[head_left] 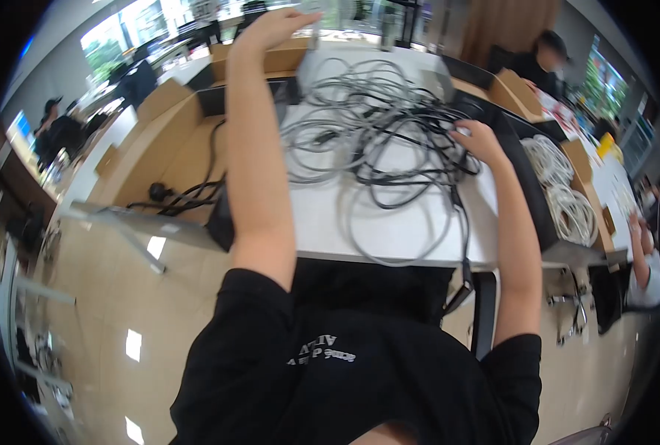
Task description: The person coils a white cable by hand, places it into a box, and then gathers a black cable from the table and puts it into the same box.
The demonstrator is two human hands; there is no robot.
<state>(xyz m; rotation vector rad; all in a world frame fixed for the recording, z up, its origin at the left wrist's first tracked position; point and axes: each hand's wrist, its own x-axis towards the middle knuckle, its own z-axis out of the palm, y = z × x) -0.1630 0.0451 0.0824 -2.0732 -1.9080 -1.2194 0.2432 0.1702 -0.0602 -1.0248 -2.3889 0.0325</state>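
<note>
A tangled pile of grey and black cables (389, 141) lies on the white table (322, 230) in front of me. My right hand (480, 141) is at the pile's right side, its fingers closed round a black cable (459, 159). My left hand (274, 31) is raised high over the far side of the table, wrist bent and fingers pressed together; whatever they pinch is too blurred to make out. One black cable with a dark block (459, 288) on it hangs over the table's front edge. A grey loop (400, 263) also reaches past that edge.
On the left, an open box (185, 141) holds black cables and a plug (158, 191). To the right, a box (522, 159) holds coiled white cables (571, 211). More open boxes stand at the back. Other people (541, 70) sit at tables nearby.
</note>
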